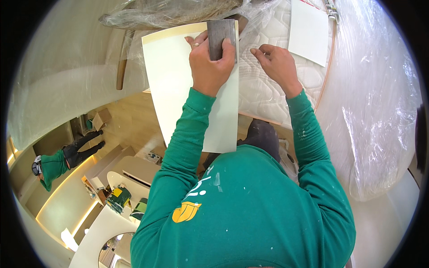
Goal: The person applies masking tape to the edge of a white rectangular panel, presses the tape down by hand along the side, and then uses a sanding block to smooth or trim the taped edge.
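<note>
My left hand (pixel 209 67) is closed round a dark grey rectangular sanding block (pixel 222 33), thumb on its front face. The block lies along the right edge of a large white panel (pixel 178 71), near the panel's far end. That panel has a cream strip along its far edge, and its near end reaches my torso. To the right, my right hand (pixel 278 64) is held over a white quilted mattress (pixel 268 105), apart from the panel. Its fingers are curled in toward the thumb, and nothing shows in them.
Another white panel (pixel 308 33) lies on the mattress at the far right. Clear plastic sheeting (pixel 375 98) drapes the right side, and more covers wooden furniture at the far end. At left, a person in green (pixel 56 164) stands near a cardboard box (pixel 102 118); a tool bag (pixel 118 198) rests nearer.
</note>
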Demonstrator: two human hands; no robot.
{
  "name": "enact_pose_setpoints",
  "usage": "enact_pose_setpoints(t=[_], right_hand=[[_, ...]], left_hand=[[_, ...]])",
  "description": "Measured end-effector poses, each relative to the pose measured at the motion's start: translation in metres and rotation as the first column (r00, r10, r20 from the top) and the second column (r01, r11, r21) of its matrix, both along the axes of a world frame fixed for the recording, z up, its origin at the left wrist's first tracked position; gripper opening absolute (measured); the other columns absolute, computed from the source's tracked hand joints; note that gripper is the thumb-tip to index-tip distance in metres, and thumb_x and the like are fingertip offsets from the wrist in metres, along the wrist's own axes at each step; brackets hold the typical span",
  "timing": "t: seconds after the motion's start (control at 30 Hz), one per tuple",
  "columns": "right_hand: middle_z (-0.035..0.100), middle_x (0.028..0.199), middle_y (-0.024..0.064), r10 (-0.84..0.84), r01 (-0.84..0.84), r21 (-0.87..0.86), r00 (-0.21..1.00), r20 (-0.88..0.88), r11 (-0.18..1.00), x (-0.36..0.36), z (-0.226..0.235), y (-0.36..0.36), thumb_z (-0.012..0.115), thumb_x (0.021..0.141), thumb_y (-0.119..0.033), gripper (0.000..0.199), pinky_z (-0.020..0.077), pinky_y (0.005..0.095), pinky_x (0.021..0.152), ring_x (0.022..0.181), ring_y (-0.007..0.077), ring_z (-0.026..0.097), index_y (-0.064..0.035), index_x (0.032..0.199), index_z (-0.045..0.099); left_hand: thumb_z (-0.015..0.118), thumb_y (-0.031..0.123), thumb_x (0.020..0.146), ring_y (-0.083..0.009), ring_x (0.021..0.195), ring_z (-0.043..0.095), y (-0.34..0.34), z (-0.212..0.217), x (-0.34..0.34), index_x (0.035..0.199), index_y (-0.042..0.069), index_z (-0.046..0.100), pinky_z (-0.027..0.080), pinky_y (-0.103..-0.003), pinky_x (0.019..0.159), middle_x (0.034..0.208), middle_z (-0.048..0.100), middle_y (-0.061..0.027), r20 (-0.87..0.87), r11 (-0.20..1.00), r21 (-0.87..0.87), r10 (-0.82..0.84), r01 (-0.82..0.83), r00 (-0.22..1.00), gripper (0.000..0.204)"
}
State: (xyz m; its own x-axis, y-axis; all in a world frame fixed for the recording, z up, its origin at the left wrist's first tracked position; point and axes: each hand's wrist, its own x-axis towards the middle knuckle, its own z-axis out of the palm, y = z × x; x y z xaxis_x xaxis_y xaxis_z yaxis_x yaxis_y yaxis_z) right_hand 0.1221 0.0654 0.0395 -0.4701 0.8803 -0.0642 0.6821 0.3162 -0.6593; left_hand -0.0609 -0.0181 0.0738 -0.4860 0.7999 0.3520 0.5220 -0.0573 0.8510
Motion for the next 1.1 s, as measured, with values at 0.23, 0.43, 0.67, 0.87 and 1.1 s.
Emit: enact_pose_setpoints(t=[0.23, 0.43, 0.67, 0.87, 1.1], right_hand=[[0.063, 0.067, 0.0135, -0.050, 0.048, -0.011, 0.961, -0.273, 0.999, -0.019, 0.016, 0.016, 0.074, 0.089, -0.033, 0.031, 0.0497, 0.0429, 0.065, 0.064, 0.0311, 0.061, -0.0078, 0.107, 0.077], [0.062, 0.067, 0.0066, -0.040, 0.020, -0.088, 0.972, -0.232, 0.996, -0.016, 0.020, 0.020, 0.071, 0.096, -0.031, 0.034, 0.0444, 0.0331, 0.061, 0.061, 0.0144, 0.053, -0.0072, 0.120, 0.073], [0.070, 0.080, 0.0102, -0.270, 0.024, -0.543, 0.885, -0.379, 0.839, 0.033, -0.095, 0.021, 0.073, 0.095, -0.026, 0.040, 0.0534, 0.0324, 0.070, 0.068, 0.0183, 0.065, -0.0103, 0.131, 0.068], [0.076, 0.100, 0.0181, -0.098, 0.144, -0.220, 0.973, 0.207, 0.965, 0.092, -0.225, 0.007, 0.068, 0.092, -0.014, 0.034, 0.0573, 0.0464, 0.083, 0.092, 0.0378, 0.072, -0.0034, 0.125, 0.068], [0.071, 0.123, 0.0237, -0.220, 0.236, -0.039, 0.946, 0.238, 0.971, 0.083, -0.221, 0.007, 0.068, 0.091, -0.017, 0.032, 0.0519, 0.0472, 0.101, 0.114, 0.0402, 0.068, -0.0083, 0.122, 0.069]], left_hand=[[0.075, 0.012, 0.095, -0.0192, 0.082, 0.071, -0.007, -0.013, 0.000, 0.103, -0.007, 0.071, 0.051, -0.036, 0.091, 0.097, 0.076, -0.0121, 0.148, 0.998, 0.059, 0.016, -0.025, 0.989, 0.021], [0.077, 0.015, 0.096, -0.0140, 0.082, 0.069, -0.014, -0.027, 0.009, 0.106, -0.004, 0.072, 0.058, -0.030, 0.078, 0.097, 0.075, -0.0087, 0.374, 0.973, 0.134, 0.125, -0.187, 0.919, 0.022], [0.077, 0.016, 0.097, -0.0117, 0.083, 0.068, -0.016, -0.028, 0.008, 0.101, -0.003, 0.076, 0.055, -0.028, 0.076, 0.094, 0.076, -0.0048, 0.420, 0.970, 0.127, 0.137, -0.207, 0.897, 0.020], [0.077, 0.018, 0.097, -0.0130, 0.084, 0.069, -0.019, -0.025, 0.006, 0.103, -0.003, 0.076, 0.055, -0.028, 0.077, 0.097, 0.077, -0.0059, 0.480, 0.977, 0.080, 0.135, -0.196, 0.867, 0.022], [0.079, 0.019, 0.095, -0.0159, 0.089, 0.070, -0.017, -0.037, 0.005, 0.110, -0.005, 0.073, 0.057, -0.031, 0.082, 0.101, 0.075, -0.0125, 0.419, 0.967, 0.048, 0.207, -0.249, 0.884, 0.029]])
